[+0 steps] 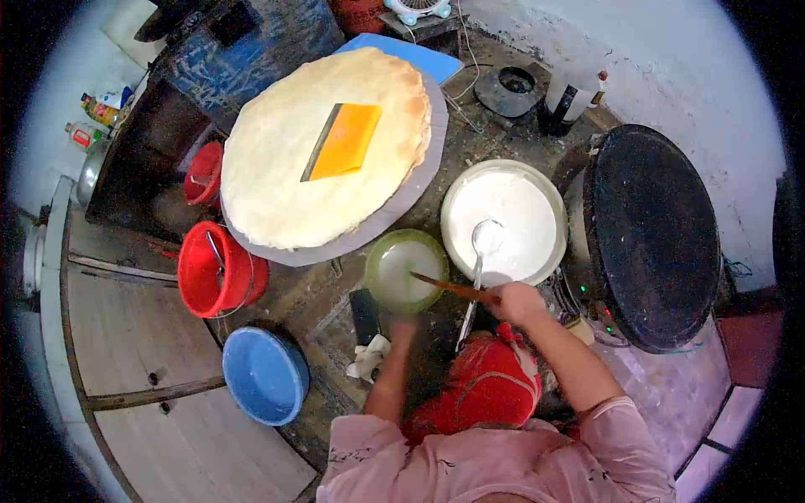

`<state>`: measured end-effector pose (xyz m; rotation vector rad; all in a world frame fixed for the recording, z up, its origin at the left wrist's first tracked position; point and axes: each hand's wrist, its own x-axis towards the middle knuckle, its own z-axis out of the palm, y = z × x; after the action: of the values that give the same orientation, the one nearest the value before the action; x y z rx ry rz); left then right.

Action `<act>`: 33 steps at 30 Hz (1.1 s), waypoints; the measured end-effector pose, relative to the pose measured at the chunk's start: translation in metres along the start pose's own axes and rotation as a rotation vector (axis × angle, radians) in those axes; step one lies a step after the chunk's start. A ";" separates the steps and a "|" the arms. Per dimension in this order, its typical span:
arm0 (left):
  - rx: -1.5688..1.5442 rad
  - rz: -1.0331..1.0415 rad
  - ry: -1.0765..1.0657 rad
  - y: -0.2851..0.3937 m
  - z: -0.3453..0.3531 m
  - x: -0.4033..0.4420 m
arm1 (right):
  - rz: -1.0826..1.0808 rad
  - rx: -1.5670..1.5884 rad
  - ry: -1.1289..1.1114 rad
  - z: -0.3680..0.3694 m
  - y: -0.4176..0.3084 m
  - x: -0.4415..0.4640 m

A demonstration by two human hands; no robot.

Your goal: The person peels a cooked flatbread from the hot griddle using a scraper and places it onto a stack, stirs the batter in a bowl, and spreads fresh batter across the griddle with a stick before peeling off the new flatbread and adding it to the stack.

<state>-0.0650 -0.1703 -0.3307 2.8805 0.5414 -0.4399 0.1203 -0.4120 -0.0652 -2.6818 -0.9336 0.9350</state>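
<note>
My right hand (518, 303) is closed around a brown wooden stick (459, 289), whose far end reaches into a green bowl (371, 272) of whitish liquid. At the near rim of that bowl is my left hand (402, 329), smeared by motion, so its fingers cannot be made out. Just beyond my right hand stands a large pale basin (450, 193) of thick white batter. A metal ladle (478, 272) rests in it, its handle hanging over the near rim towards me.
Large round flatbreads (277, 159) lie on a board at upper left, with a yellow scraper (348, 142) on top. A round black griddle (658, 235) stands at right. Red buckets (189, 272) and a blue basin (293, 369) sit left. A dark bottle (566, 101) stands at the back.
</note>
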 end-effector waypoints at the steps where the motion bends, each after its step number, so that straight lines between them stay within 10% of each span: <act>1: 0.068 0.008 -0.069 -0.003 -0.017 0.001 | 0.021 0.023 0.026 -0.014 -0.003 -0.015; 14: -0.583 -0.384 0.170 0.027 -0.113 -0.039 | 0.096 0.206 0.379 0.010 0.063 -0.142; 19: -1.000 -0.205 0.183 0.042 -0.131 -0.025 | 0.223 0.828 0.364 0.039 0.089 -0.197; 22: -0.727 0.097 0.348 0.057 -0.145 0.009 | 0.375 1.074 0.390 0.041 0.087 -0.216; 26: -0.823 -0.096 0.071 0.111 -0.202 0.044 | 0.364 0.927 0.499 0.055 0.102 -0.220; 33: -0.454 -0.200 0.193 0.162 -0.214 0.086 | 0.303 0.897 0.535 0.031 0.094 -0.218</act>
<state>0.1269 -0.2428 -0.1379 2.4514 0.8423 -0.0488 0.0155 -0.6202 -0.0097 -2.0907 0.0366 0.4464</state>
